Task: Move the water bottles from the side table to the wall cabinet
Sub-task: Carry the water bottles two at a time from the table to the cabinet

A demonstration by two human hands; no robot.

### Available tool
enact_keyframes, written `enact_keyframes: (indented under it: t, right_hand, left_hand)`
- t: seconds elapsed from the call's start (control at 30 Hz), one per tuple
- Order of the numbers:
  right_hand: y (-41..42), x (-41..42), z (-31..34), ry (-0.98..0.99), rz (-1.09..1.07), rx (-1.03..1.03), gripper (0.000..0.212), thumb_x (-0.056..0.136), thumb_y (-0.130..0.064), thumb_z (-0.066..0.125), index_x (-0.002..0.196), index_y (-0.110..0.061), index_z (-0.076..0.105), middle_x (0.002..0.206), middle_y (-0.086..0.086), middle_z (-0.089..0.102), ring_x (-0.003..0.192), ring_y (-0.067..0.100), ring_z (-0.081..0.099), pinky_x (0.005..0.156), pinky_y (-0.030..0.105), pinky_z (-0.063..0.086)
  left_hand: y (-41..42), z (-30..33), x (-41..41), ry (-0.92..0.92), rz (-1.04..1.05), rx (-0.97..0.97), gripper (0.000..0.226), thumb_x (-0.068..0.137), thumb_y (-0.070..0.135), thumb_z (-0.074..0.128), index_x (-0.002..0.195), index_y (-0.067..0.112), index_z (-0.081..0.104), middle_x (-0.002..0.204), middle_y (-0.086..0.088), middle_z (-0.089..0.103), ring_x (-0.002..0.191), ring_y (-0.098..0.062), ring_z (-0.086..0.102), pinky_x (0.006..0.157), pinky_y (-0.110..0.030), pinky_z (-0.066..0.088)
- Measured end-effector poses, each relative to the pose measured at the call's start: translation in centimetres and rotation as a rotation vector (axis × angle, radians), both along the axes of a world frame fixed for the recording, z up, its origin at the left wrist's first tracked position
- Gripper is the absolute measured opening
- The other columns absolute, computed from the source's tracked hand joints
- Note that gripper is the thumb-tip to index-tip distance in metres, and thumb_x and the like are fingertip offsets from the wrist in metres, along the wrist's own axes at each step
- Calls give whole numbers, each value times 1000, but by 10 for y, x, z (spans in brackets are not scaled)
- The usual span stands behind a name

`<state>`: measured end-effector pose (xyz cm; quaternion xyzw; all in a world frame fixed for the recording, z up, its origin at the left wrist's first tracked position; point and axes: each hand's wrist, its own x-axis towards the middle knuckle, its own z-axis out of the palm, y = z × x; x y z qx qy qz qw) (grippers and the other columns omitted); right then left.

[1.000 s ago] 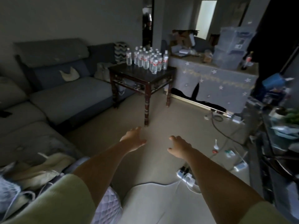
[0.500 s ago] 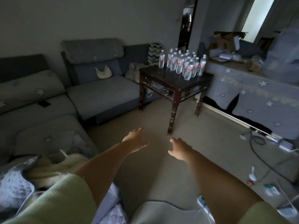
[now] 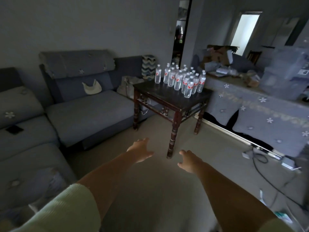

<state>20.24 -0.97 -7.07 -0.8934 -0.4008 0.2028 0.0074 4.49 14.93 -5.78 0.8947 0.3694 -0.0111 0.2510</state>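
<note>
Several clear water bottles [image 3: 181,79] with red labels stand upright in a cluster on a dark wooden side table [image 3: 160,96] at the middle of the room. My left hand [image 3: 140,149] and my right hand [image 3: 189,160] reach forward over the floor, well short of the table, fingers relaxed and holding nothing. No wall cabinet is recognisable in this dim view.
A grey sofa [image 3: 80,106] runs along the left wall with a phone [image 3: 14,129] on one seat. A cloth-covered low unit [image 3: 260,111] with boxes and clutter stands at the right. Cables and a power strip [image 3: 287,164] lie on the floor at right.
The view has swung left and nearer: the table and bottles have shifted right and grown larger. Both hands stay outstretched and empty.
</note>
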Motion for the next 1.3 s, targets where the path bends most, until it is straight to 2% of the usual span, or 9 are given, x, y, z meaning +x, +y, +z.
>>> enact_keyframes:
  t: [0.23,0.37,0.57,0.8,0.97,1.17,1.3]
  right_hand:
    - [87,55,-6,12,66,3,55,95,-34,53,144,-18,34,139,12,43,127,31,47,104,47,41]
    - [152,98,-11,-5,175,2,60,95,-35,54,147,-19,31,143,11,41,130,31,45,105,43,42]
    - [242,190,5,-67,267,27,62,92,-38,57,146,-20,32,147,8,40,133,28,43,108,43,39]
    - [293,268,-1,-41,232,12,61,93,-34,58,147,-18,33,146,9,42,134,27,44,109,43,39]
    - [326,301,-19,3,195,-30,58,94,-32,58,145,-17,35,143,9,45,130,26,47,107,43,42]
    - [406,352,-29,12,120,-23,51,89,-37,60,135,-20,45,133,8,52,121,28,53,102,43,44]
    - [471,374,-35,66,60,-10,51,90,-38,57,136,-22,42,133,9,47,122,29,50,102,46,43]
  left_hand:
    - [75,1,49,-3,10,35,76,87,45,60,150,21,26,151,-8,35,138,-28,35,109,-39,37]
    - [133,-2,85,14,63,31,72,84,47,61,145,22,33,146,-7,40,132,-27,41,103,-38,42]
    - [213,17,159,-37,141,17,75,90,40,62,150,19,24,151,-9,32,137,-28,36,108,-39,38]
    - [262,13,236,-43,118,-5,70,87,38,62,147,20,30,146,-10,38,130,-29,42,103,-40,43]
    - [307,3,275,-18,70,-10,71,90,39,60,149,18,26,148,-10,35,133,-29,39,104,-39,41]
    - [397,-8,325,-18,13,-44,71,93,37,58,151,18,23,152,-10,30,137,-29,36,107,-37,36]
    - [470,-11,351,-15,-59,-22,69,93,38,58,150,18,25,152,-10,33,136,-29,37,107,-35,35]
